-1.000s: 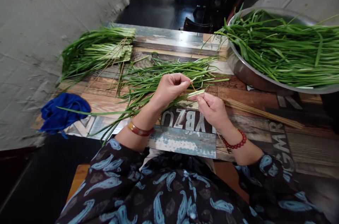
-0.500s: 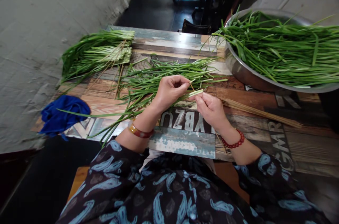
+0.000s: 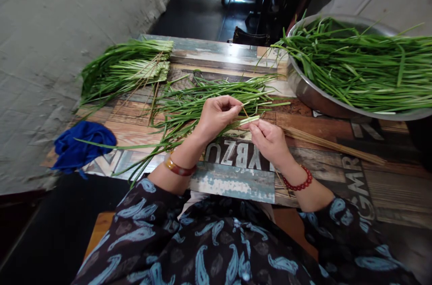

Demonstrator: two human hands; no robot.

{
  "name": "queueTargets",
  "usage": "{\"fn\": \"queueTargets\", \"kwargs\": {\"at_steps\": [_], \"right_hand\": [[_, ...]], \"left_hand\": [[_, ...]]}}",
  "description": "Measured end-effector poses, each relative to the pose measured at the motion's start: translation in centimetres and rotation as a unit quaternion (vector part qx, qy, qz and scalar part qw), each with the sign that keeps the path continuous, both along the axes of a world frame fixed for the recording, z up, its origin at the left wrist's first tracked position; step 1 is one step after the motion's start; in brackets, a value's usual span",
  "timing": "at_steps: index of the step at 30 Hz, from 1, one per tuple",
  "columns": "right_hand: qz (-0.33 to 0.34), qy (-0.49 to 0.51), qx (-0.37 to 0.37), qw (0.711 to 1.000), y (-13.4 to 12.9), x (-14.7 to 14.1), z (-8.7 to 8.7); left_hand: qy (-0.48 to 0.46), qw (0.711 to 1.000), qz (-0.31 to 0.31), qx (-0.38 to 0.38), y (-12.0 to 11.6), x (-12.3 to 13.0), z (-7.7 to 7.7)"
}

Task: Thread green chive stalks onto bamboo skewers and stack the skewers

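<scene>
Above the surface point(image 3: 313, 123), the left hand point(image 3: 216, 116) pinched a thin brown strand point(image 3: 245, 111) between its fingers point(image 3: 233, 109); the right hand point(image 3: 270, 140) gripped garlic chives point(image 3: 248, 120) by their pale ends, near loose chives point(image 3: 219, 93).

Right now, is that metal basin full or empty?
Full: chives are heaped to the rim of the metal basin, some poking over its left edge. The frame cuts off its right side.
</scene>
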State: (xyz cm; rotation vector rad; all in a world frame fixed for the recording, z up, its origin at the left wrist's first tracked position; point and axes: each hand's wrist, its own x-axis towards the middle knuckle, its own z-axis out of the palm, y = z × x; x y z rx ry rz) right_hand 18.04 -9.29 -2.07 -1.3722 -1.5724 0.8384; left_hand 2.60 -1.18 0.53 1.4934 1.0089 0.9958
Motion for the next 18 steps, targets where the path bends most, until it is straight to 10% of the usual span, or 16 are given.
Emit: {"fn": "queueTargets", "kwargs": {"at_steps": [18], "right_hand": [[-0.002,-0.003,0.001,1.000,-0.09,-0.05,0.27]], "left_hand": [[-0.002,1.000,-0.003,0.009,-0.02,0.03,-0.01]]}}
